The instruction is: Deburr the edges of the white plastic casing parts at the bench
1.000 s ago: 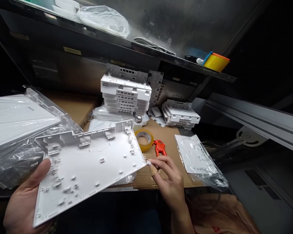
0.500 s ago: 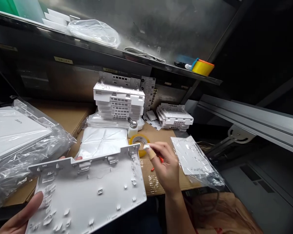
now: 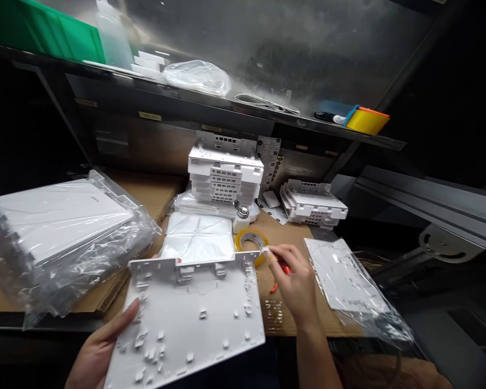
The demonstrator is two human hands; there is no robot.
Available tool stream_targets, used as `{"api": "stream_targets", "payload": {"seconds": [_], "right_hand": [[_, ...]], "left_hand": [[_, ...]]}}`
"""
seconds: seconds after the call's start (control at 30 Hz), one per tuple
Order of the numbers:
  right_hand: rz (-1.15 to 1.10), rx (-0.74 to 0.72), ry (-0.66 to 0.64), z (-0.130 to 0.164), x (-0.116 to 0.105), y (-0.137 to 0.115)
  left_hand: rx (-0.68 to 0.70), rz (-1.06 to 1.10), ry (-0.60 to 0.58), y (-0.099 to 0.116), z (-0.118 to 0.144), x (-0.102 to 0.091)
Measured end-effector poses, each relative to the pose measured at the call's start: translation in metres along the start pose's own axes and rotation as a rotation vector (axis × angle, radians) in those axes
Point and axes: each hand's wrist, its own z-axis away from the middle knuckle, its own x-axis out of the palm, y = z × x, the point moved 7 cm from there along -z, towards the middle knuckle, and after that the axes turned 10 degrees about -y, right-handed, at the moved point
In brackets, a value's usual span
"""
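Observation:
A white plastic housing panel (image 3: pixel 210 340) with small clips and posts on its inner face is tilted toward me. My left hand (image 3: pixel 101 346) grips it at the left side, thumb on the inner face, fingertips showing behind the top edge. Close to the panel's upper right corner, my right hand (image 3: pixel 294 275) pinches a small white wad, perhaps cloth or tissue, between thumb and fingertips. A wrap circles that thumb. Just behind the wad lies a roll of yellowish tape (image 3: pixel 251 233). Beyond it stands a white bottle with a metal pump cap (image 3: pixel 242 219).
White housings (image 3: pixel 227 167) are stacked at the back, with a smaller stack (image 3: pixel 314 205) to the right. Bagged panels (image 3: pixel 65 210) lie left; another bagged panel (image 3: pixel 344 275) lies right. A red-handled tool (image 3: pixel 284 272) sits behind my right hand. A metal shelf (image 3: pixel 283 116) runs above.
The view has shifted left, so the bench things appear farther right. The panel has moved slightly away from me and sits flatter across the view. Both hands keep their holds.

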Motion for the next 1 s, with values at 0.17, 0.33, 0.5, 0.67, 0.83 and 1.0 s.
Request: {"api": "stream_targets", "payload": {"seconds": [0.17,0.33,0.5,0.67,0.83,1.0], "right_hand": [[-0.107,-0.070,0.071,-0.002,0.001,-0.026],[-0.179,-0.279,0.044,-0.001,0.019,-0.099],[-0.177,-0.360,0.007,-0.006,0.028,-0.122],[-0.160,-0.313,0.069,-0.008,0.020,-0.114],[-0.146,-0.347,0.034,-0.010,0.024,-0.112],[-0.061,-0.011,0.044,-0.035,0.028,-0.021]], "left_hand": [[0.142,-0.224,0.129,-0.003,-0.006,0.011],[0.191,-0.261,0.092,-0.036,-0.014,0.059],[0.261,-0.248,0.025,-0.049,-0.017,0.077],[0.251,-0.276,0.037,-0.050,-0.019,0.079],[0.264,-0.274,0.053,-0.049,-0.017,0.081],[0.238,-0.323,0.086,-0.024,-0.012,0.061]]}}
